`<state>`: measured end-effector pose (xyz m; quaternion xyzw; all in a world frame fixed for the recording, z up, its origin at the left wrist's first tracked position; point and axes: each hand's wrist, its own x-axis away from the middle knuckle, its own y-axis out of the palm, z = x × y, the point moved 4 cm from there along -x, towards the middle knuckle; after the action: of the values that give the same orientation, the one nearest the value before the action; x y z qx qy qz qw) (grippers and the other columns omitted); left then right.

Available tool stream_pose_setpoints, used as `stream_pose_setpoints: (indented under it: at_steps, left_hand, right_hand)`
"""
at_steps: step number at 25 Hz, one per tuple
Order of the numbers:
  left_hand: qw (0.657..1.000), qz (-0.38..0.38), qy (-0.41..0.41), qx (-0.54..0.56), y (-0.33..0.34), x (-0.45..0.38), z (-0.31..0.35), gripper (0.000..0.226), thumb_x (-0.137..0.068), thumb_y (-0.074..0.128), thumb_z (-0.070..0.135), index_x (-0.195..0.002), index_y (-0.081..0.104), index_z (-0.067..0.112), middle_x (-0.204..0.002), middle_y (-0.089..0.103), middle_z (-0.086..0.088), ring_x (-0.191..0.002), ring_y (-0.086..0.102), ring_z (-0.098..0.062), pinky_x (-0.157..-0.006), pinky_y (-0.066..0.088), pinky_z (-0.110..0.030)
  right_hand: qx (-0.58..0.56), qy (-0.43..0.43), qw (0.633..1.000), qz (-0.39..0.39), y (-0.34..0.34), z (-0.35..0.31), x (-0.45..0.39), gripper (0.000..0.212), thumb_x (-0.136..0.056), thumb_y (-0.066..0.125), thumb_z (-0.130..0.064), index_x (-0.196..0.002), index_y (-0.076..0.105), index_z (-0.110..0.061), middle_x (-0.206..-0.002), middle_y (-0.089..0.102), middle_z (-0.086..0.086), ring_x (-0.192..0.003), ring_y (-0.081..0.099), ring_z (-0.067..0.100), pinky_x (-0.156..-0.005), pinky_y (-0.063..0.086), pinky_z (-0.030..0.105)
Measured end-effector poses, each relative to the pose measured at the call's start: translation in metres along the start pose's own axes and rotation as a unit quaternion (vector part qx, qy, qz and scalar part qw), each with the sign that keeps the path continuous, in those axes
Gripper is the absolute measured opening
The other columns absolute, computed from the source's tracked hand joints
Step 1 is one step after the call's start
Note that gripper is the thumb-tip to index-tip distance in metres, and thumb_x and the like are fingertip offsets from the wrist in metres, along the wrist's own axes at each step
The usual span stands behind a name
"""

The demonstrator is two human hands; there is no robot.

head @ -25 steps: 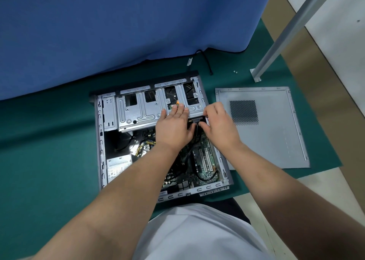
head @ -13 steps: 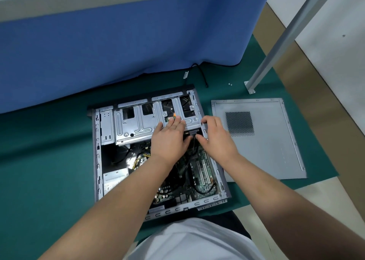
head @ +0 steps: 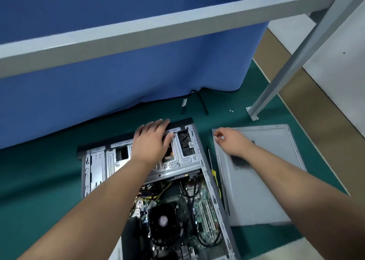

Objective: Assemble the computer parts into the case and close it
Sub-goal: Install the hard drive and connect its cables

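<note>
While the open case [head: 205,173] lies on the green mat [head: 39,180], the left hand [head: 152,141] rests flat, fingers spread, on its drive cage; the right hand [head: 230,141] pinches the side panel [head: 256,190] corner just beside the case.

Even, soft light is falling from above, possibly from ceiling fixtures. The green mat [head: 39,180] is showing only faint shadows beside the computer case [head: 94,161]. The side panel [head: 256,190] is glaring palely. Wide-angle distortion is bending the grey frame bar [head: 158,28], and the forearms are blurring toward the bottom edge.
</note>
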<state>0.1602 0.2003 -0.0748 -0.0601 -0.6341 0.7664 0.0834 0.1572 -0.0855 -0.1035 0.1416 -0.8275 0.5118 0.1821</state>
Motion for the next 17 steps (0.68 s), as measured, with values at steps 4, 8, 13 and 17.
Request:
stream_pose_setpoints:
  at_steps: [4,8,13,17]
  left_hand:
    - [0.998,0.052,-0.001,-0.045,0.012,-0.003,0.0,0.05,-0.104,0.026,0.056,-0.145,0.046,0.036,-0.142,0.058,0.007,-0.127,0.051,-0.023,-0.108,0.031,-0.044]
    - [0.996,0.083,0.0,-0.041,0.016,-0.002,-0.005,0.048,-0.104,0.028,0.056,-0.143,0.048,0.036,-0.137,0.06,0.009,-0.123,0.053,-0.02,-0.105,0.033,-0.044]
    - [0.996,0.072,0.003,-0.05,0.016,-0.003,-0.005,0.049,-0.103,0.03,0.055,-0.144,0.049,0.035,-0.137,0.06,0.007,-0.123,0.054,-0.021,-0.106,0.034,-0.045]
    - [0.996,0.076,-0.001,-0.048,0.016,-0.003,-0.006,0.049,-0.103,0.03,0.056,-0.143,0.049,0.036,-0.136,0.061,0.008,-0.123,0.055,-0.021,-0.106,0.034,-0.045]
  right_hand:
    - [0.064,0.04,0.996,-0.053,0.001,0.008,-0.066,0.049,-0.1,0.05,-0.021,-0.149,0.048,-0.017,-0.152,0.041,0.019,-0.134,0.049,0.035,-0.111,0.041,0.036]
    - [0.06,0.077,0.993,-0.07,0.009,-0.004,-0.116,0.072,-0.096,0.046,-0.012,-0.16,0.024,-0.036,-0.171,0.0,-0.006,-0.153,0.017,0.032,-0.117,0.038,0.043]
    - [0.157,0.067,0.984,0.042,0.028,-0.013,-0.13,0.041,-0.102,0.05,-0.016,-0.142,0.052,-0.012,-0.156,0.036,0.007,-0.132,0.039,0.036,-0.103,0.044,0.037]
    - [0.082,0.104,0.984,0.122,0.034,-0.002,-0.108,0.03,-0.088,0.051,0.007,-0.11,0.067,-0.006,-0.113,0.059,0.016,-0.104,0.065,0.037,-0.082,0.05,0.035]
